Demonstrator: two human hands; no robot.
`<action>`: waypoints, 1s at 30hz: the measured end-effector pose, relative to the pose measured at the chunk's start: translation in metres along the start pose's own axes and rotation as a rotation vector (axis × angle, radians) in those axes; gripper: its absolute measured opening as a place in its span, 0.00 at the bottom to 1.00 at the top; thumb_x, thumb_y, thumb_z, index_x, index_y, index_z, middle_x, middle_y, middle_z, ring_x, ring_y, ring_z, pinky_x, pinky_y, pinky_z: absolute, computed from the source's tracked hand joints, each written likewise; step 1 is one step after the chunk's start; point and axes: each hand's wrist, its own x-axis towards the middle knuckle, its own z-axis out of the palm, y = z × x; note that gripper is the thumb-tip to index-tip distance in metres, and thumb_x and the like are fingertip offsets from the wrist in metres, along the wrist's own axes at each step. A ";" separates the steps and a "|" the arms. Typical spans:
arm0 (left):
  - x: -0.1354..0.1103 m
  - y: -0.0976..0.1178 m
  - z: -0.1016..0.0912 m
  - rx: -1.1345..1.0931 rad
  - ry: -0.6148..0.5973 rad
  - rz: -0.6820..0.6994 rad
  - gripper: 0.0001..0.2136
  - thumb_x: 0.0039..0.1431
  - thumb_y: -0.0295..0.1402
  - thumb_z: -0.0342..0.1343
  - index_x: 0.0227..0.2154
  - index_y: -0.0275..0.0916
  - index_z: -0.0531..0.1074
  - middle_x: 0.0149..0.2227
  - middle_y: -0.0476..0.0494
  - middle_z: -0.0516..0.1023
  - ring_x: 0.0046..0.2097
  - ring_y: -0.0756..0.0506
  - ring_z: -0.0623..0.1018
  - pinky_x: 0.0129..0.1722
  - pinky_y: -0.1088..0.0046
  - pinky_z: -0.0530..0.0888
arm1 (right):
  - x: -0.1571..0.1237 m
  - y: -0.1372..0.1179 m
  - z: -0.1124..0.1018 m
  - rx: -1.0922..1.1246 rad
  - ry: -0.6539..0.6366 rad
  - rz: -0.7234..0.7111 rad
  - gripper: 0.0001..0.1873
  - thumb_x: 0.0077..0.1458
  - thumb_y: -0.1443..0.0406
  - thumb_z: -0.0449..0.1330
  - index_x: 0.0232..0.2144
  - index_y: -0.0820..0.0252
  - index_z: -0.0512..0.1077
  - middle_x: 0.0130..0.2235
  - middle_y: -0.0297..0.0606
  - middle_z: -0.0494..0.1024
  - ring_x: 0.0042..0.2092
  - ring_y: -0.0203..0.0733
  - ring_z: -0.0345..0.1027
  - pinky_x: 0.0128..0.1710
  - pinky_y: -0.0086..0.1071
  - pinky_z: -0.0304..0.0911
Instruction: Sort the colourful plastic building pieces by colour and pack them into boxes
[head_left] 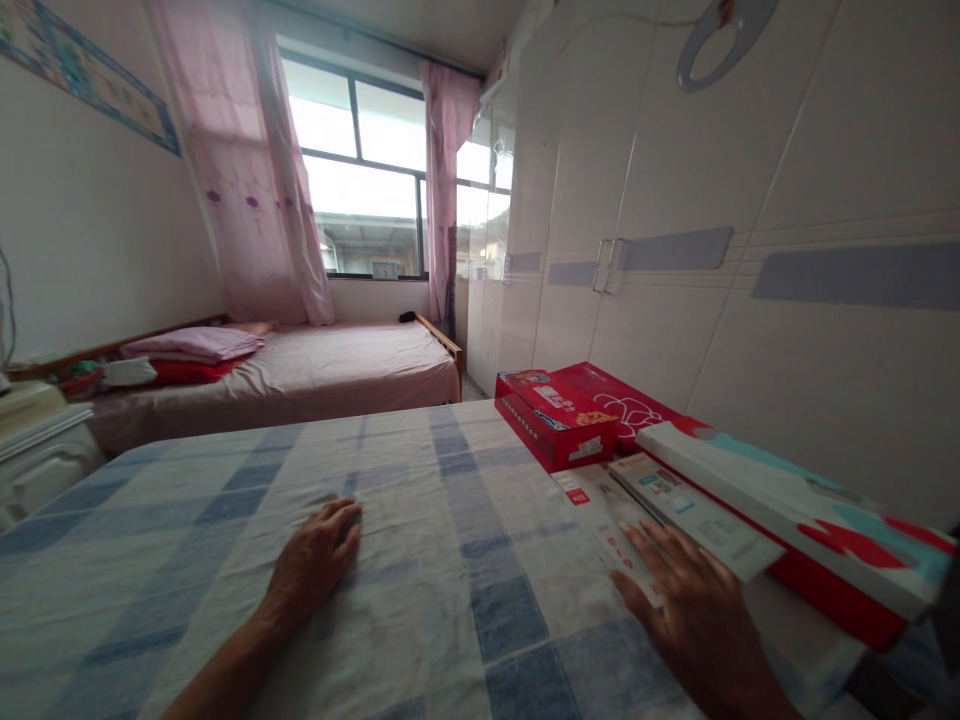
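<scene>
My left hand (319, 548) rests palm down on the blue-and-white checked sheet (405, 620), its fingers loosely extended and nothing in them. On the right, my right hand (690, 590) lies with fingers stretched over a flat white packet (600, 505) with red print. Just beyond those fingertips is a second flat packet (697, 510) with a printed label. Behind the packets stands a small red box (555, 415) with printed pictures. A long white, red and teal box (810, 510) runs along their right side. The palm hides part of the white packet.
A larger red box (611, 395) sits behind the small one, near the white wardrobe (675, 190). Across the room a second bed (360, 360) with folded bedding (199, 345) stands below the window. A white cabinet (52, 450) is at the left edge.
</scene>
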 end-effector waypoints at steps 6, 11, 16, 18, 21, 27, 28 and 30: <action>0.000 0.002 -0.001 -0.007 -0.003 -0.012 0.16 0.55 0.37 0.44 0.41 0.40 0.73 0.50 0.43 0.72 0.53 0.42 0.70 0.55 0.64 0.65 | 0.002 -0.001 0.000 -0.042 0.001 0.042 0.25 0.56 0.52 0.48 0.49 0.60 0.69 0.51 0.45 0.71 0.53 0.54 0.61 0.48 0.48 0.58; -0.001 0.005 -0.002 0.022 -0.014 -0.014 0.16 0.56 0.35 0.44 0.43 0.39 0.72 0.51 0.43 0.72 0.53 0.43 0.70 0.55 0.66 0.65 | 0.012 -0.017 -0.012 0.072 0.056 -0.065 0.25 0.56 0.51 0.49 0.50 0.58 0.68 0.54 0.45 0.67 0.57 0.54 0.56 0.52 0.49 0.55; -0.002 0.008 -0.003 0.041 -0.029 -0.022 0.16 0.56 0.32 0.45 0.44 0.37 0.72 0.52 0.41 0.71 0.54 0.43 0.68 0.55 0.66 0.64 | 0.040 -0.074 -0.022 0.334 -0.144 -0.176 0.22 0.58 0.54 0.48 0.51 0.53 0.67 0.56 0.41 0.66 0.57 0.47 0.58 0.52 0.43 0.57; -0.002 0.010 -0.003 0.032 -0.032 -0.034 0.15 0.56 0.31 0.46 0.44 0.37 0.72 0.52 0.41 0.71 0.54 0.43 0.68 0.56 0.65 0.64 | 0.055 -0.103 -0.017 0.403 -0.235 -0.190 0.22 0.58 0.55 0.49 0.52 0.54 0.66 0.57 0.42 0.64 0.57 0.47 0.57 0.53 0.43 0.56; -0.003 0.012 -0.005 0.020 -0.032 -0.057 0.14 0.56 0.30 0.47 0.44 0.39 0.72 0.52 0.42 0.71 0.54 0.44 0.69 0.55 0.66 0.64 | 0.071 -0.139 0.001 0.458 -0.305 -0.209 0.23 0.57 0.56 0.50 0.53 0.55 0.66 0.58 0.44 0.62 0.60 0.49 0.52 0.55 0.45 0.52; -0.003 0.014 -0.007 -0.023 -0.019 -0.058 0.14 0.56 0.29 0.48 0.43 0.39 0.72 0.52 0.42 0.71 0.54 0.44 0.68 0.55 0.66 0.63 | 0.074 -0.161 0.043 0.468 -0.358 -0.228 0.23 0.59 0.58 0.48 0.54 0.58 0.65 0.58 0.44 0.63 0.61 0.49 0.49 0.59 0.45 0.45; -0.003 0.015 -0.007 -0.031 -0.016 -0.063 0.13 0.56 0.29 0.48 0.43 0.40 0.72 0.52 0.43 0.71 0.54 0.44 0.69 0.55 0.66 0.63 | 0.073 -0.160 0.045 0.471 -0.361 -0.242 0.22 0.59 0.58 0.48 0.54 0.57 0.65 0.57 0.43 0.64 0.61 0.48 0.50 0.59 0.44 0.45; -0.004 0.017 -0.008 -0.041 -0.014 -0.076 0.13 0.55 0.28 0.48 0.43 0.40 0.72 0.52 0.43 0.71 0.54 0.44 0.68 0.55 0.66 0.63 | 0.072 -0.159 0.047 0.478 -0.352 -0.257 0.22 0.59 0.58 0.47 0.53 0.57 0.66 0.57 0.43 0.65 0.60 0.47 0.51 0.58 0.43 0.45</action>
